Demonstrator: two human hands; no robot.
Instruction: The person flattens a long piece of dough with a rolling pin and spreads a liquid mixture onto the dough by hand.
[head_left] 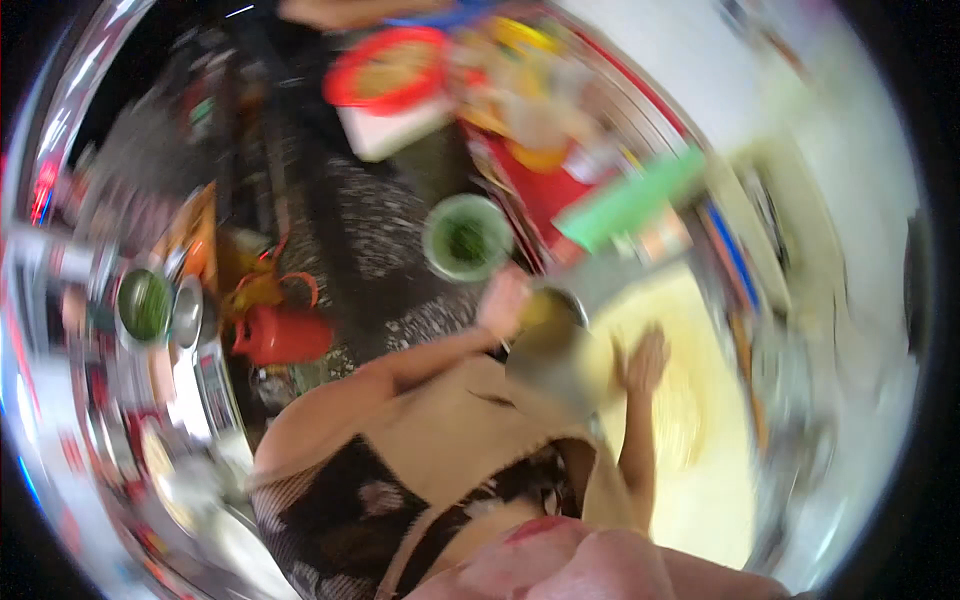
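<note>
Steel bowl (548,350) sits near frame centre, tipped over a pale yellow work surface (700,470). Left hand (503,300), at its eleven o'clock, appears closed on the rim; right hand (645,362), at three o'clock, lies spread with fingers open, holding nothing. A green-filled bowl (467,237) stands at twelve. Rigid and probably slippery, the steel bowl is best gripped by its rim. Motion blur hides finer detail.

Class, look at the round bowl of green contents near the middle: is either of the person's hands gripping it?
No: the round bowl of green contents sits apart above the left hand, and the right hand is farther off.
</note>
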